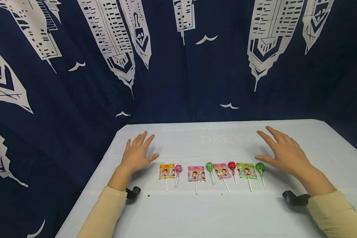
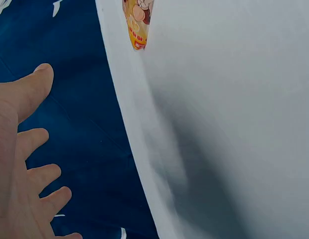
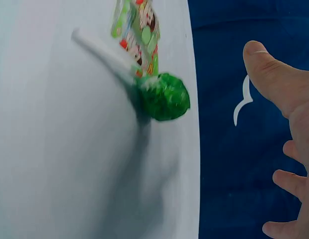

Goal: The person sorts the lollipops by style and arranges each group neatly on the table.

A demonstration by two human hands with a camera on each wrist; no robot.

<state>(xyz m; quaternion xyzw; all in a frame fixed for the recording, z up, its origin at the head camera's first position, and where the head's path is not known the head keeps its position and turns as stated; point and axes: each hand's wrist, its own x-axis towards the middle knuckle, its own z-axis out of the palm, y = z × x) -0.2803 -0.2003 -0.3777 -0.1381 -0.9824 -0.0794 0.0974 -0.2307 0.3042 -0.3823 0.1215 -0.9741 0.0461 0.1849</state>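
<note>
Several lollipops lie in a row on the white table. From the left come an orange-yellow packet [image 1: 167,172], a small pink ball lollipop [image 1: 178,169], a pink packet [image 1: 196,174], a green ball [image 1: 209,166], another pink packet [image 1: 221,171], a red ball [image 1: 232,165], a green-yellow packet [image 1: 246,171] and a darker green ball [image 1: 260,167]. My left hand [image 1: 136,155], fingers spread, hovers beside the orange-yellow packet and holds nothing. My right hand [image 1: 287,153], also spread and holding nothing, is nearest the darker green ball, seen large in the right wrist view [image 3: 164,96].
The white table [image 1: 190,215] meets a dark blue curtain [image 1: 172,99] printed with pale buildings and birds. Small dark specks lie on the cloth in front of the row. Each wrist wears a black camera, one at the left [image 1: 133,193] and one at the right [image 1: 296,198].
</note>
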